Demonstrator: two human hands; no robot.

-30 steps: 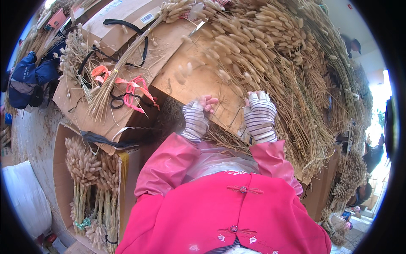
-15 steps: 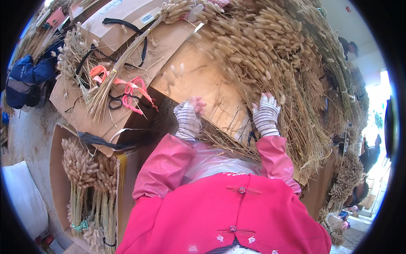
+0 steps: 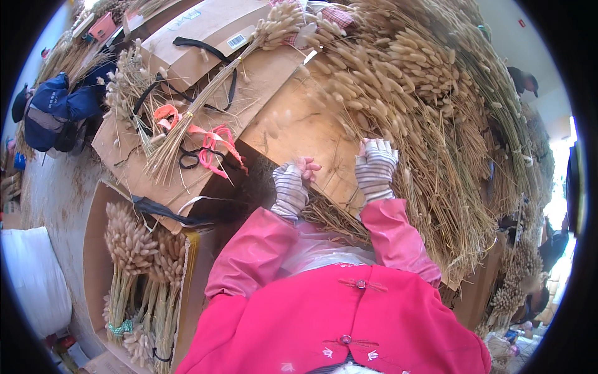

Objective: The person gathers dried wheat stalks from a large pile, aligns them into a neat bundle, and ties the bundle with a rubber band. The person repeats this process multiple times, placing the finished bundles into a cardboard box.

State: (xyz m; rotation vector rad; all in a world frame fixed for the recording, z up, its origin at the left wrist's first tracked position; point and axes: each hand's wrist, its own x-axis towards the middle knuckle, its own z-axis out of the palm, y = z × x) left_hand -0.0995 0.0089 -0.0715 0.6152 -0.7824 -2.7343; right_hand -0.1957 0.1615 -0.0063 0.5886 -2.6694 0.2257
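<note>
My left hand [image 3: 295,186], in a striped fingerless glove, is closed with its fingers curled together over the near edge of a wooden board [image 3: 298,121]. Faint, blurred seed heads show above it, seemingly on thin bunny-tail grass stems in its grip. Just to the right, my right hand [image 3: 376,167] is in a matching glove. Its fingers are bent inward at the left edge of a large pile of dried bunny-tail grass [image 3: 423,124]; what they hold is hidden. Short loose stems [image 3: 330,215] lie below the hands, near my apron.
On cardboard at the left lie a grass bundle [image 3: 180,134], pink ties [image 3: 218,146] and black strips [image 3: 199,43]. An open carton [image 3: 93,249] at lower left holds tied bunches [image 3: 131,243]. A blue bag [image 3: 56,112] sits far left. More dried bunches [image 3: 514,268] stand at right.
The whole view has shifted slightly right. My right hand has moved left, away from the pile and closer to my left hand, and its fingers have curled in.
</note>
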